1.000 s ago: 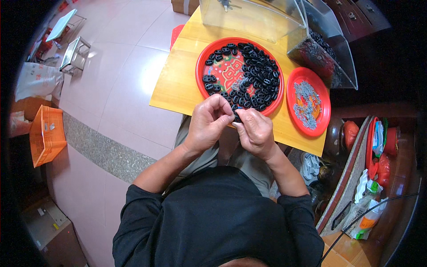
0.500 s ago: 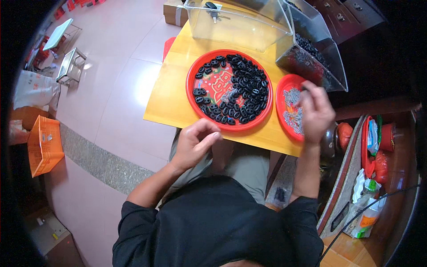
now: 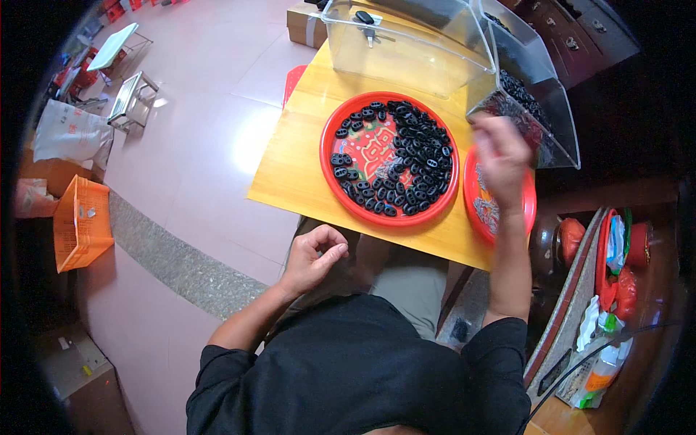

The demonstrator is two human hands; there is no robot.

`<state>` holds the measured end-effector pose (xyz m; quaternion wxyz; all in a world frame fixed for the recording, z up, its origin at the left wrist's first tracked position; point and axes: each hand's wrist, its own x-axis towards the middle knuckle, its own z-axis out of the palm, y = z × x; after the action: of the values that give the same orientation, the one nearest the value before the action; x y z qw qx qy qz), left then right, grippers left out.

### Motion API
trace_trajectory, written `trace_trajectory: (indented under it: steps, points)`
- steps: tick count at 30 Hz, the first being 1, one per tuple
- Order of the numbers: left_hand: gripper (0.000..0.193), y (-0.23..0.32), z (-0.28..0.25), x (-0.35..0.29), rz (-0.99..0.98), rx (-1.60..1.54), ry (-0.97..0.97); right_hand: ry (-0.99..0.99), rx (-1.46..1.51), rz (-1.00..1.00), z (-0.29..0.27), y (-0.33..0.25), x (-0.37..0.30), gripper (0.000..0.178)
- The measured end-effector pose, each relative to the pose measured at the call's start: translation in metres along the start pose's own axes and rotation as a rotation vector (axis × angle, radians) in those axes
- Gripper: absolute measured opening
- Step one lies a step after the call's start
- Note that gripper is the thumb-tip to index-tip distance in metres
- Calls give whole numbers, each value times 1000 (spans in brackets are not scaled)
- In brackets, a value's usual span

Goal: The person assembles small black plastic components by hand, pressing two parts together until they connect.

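Note:
A large round red tray (image 3: 328, 185) holds many small black oval pieces with holes (image 3: 424, 148), heaped toward its right side. Beside it, a smaller red tray (image 3: 531, 210) carries small silvery metal bits (image 3: 484, 206). Over that smaller tray hovers my right hand (image 3: 502, 156), its fingers bent together and blurred; whatever they pinch does not show. My left hand (image 3: 313, 259) is above my lap, just off the table's front edge, fingers curled in and thumb against them. What it holds, if anything, is hidden.
Both trays rest on a yellow table (image 3: 290, 159). At its back stands a clear plastic bin (image 3: 406, 54) with a key hanging at it; another clear bin (image 3: 518, 90) holds black pieces. An orange crate (image 3: 85, 225) and a metal stool (image 3: 132, 101) are on the floor at left.
My right hand has lifted away from the metal bits toward the bin behind. The left hand has drawn back from the large tray's rim toward my lap. The whole view has shifted slightly.

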<state>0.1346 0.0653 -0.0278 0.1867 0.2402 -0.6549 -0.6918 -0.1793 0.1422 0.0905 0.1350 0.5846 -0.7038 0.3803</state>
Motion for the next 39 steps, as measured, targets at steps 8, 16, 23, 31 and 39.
trace_trajectory:
  steps: [8,16,23,31,39]
  points:
    - [8,-5,-3,0,-34,24,-18,-463,27,-472,107,-66,-33,28]
    - [8,-14,-9,-6,-70,-24,3,-440,101,-187,112,-37,-16,16]
    - [8,-16,-5,0,-67,-2,-24,-372,63,-206,142,-57,-4,16]
    - [9,-27,-11,-2,-92,2,-8,-434,-48,-92,146,-50,2,11]
    - [8,-23,-8,-1,-88,47,-56,-466,-295,-176,167,-56,14,10]
